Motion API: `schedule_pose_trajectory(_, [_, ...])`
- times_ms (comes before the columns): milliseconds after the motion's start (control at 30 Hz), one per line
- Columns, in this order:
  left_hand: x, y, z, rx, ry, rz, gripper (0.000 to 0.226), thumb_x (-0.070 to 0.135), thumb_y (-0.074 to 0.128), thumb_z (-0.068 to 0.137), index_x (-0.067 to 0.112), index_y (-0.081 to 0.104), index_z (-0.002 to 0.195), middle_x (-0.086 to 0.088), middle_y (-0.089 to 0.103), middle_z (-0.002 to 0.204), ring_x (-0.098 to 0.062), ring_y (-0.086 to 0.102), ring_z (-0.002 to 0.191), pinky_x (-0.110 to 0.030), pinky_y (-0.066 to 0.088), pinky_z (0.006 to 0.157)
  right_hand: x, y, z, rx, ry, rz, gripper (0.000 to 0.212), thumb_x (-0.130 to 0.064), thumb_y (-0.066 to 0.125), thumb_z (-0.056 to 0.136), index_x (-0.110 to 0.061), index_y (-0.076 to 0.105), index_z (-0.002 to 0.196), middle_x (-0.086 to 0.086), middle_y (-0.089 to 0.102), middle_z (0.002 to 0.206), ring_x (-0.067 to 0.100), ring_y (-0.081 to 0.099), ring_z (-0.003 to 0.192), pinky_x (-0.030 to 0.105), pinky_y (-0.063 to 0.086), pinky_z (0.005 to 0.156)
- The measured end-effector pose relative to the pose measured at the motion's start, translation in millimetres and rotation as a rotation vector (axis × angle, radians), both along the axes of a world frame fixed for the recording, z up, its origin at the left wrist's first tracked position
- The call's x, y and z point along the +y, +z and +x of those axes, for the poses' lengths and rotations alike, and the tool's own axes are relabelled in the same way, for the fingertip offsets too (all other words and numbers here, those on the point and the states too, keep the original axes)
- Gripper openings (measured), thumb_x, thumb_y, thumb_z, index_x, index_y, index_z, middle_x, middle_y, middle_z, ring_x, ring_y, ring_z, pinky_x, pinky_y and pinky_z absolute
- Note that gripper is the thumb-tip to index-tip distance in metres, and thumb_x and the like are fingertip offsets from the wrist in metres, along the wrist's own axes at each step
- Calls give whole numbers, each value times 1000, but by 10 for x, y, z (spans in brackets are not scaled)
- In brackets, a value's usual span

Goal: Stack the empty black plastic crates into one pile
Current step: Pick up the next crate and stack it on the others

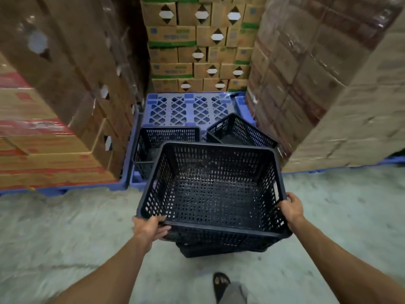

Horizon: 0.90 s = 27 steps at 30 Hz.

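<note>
I hold an empty black perforated plastic crate (210, 194) in front of me above the concrete floor. My left hand (151, 227) grips its near left corner and my right hand (290, 210) grips its right rim. Under it another black crate (210, 251) shows at the bottom edge, seemingly nested. Two more empty black crates rest on the blue pallet (188, 108) behind: one on the left (157, 139), partly hidden by the held crate, and one on the right (238, 130), turned at an angle.
Tall wrapped stacks of cardboard boxes stand on the left (54, 106) and right (328, 84), leaving a narrow bay. More boxes (197, 40) fill the back. My sandalled foot (221, 286) stands on the grey concrete floor (65, 238) below the crate.
</note>
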State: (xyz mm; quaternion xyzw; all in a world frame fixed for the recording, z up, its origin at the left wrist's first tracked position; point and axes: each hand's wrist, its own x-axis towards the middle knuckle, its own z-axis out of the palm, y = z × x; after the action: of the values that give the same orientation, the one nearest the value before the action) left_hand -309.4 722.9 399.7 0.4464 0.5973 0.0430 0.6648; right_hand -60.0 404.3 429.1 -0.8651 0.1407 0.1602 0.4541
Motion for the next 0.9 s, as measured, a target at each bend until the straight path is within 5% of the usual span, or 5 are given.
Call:
schedule_pose_trajectory(333, [-823, 138, 429, 160, 25, -95, 29, -5, 62, 87, 10, 38, 89, -27, 65, 78, -36, 69, 70, -46, 61, 78, -420, -384, 754, 20, 160, -114, 35, -1, 54, 85, -14, 59, 117, 16, 67, 102, 32, 59, 89, 42, 50, 86])
schedule_pose_trajectory(467, [-923, 37, 418, 284, 24, -79, 34, 6, 64, 85, 0, 42, 110, -27, 71, 81, -35, 72, 61, -40, 59, 50, -424, -409, 917, -28, 329, -318, 49, -14, 56, 89, -16, 41, 136, 19, 62, 123, 40, 58, 107, 47, 47, 92])
schedule_pose_trajectory(600, [-956, 92, 403, 399, -90, 0, 58, 19, 69, 83, 11, 29, 124, -23, 60, 117, -39, 66, 88, -50, 60, 68, -368, -463, 837, -92, 688, -779, 95, -46, 59, 86, -24, -4, 154, 14, 2, 162, 38, 8, 148, 62, 16, 114])
schedule_pose_trajectory(700, [-937, 123, 398, 453, -324, 302, 97, 25, 80, 74, 27, 16, 147, -21, 27, 148, -45, 46, 122, -55, 48, 97, -267, -445, 630, -248, 1040, -767, 90, -69, 46, 84, -33, 4, 155, 4, 2, 164, 29, -1, 151, 56, -11, 112])
schedule_pose_trajectory(900, [-994, 94, 370, 571, -985, 554, 32, 68, 70, 66, 57, 57, 93, -6, -33, 157, -33, -9, 148, -50, 24, 118, -134, -497, 249, 270, 1641, -464, 63, -40, 64, 85, -39, 38, 143, -1, 50, 144, 24, 50, 129, 40, 41, 107])
